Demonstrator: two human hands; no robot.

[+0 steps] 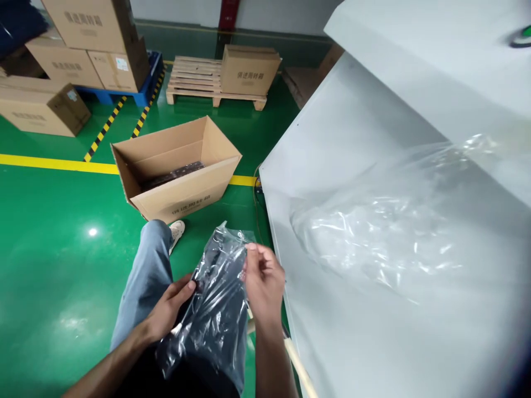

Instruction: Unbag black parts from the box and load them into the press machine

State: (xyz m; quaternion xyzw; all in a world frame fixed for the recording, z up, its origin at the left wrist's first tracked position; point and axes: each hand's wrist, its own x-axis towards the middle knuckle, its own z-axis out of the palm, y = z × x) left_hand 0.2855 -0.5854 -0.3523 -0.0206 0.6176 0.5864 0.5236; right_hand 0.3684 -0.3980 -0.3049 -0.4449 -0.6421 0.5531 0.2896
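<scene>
Clear plastic bag (222, 298) held in both hands

I saw the bag in front of the wearer's body, just beside the white surface's left edge. It looked dark through the film; I could not tell whether that was contents or clothing behind. My left hand (170, 309) was partly closed on the bag's left side, thumb in front, some fingers hidden. My right hand (264, 276) had thumb and forefinger pinched together on its upper right part, the other fingers curled.

To the right, loose clear plastic (373, 232) lay across the middle of the white surface (352, 337). Beyond the wearer's knee, an open carton (185, 200) stood on the green floor (50, 237), near that surface's far left corner, with dark items (174, 176) inside.

Further off, a closed carton (251, 72) sat at the right end of a wooden pallet (193, 77); stacked cartons (93, 33) stood on a blue pallet (145, 91).
</scene>
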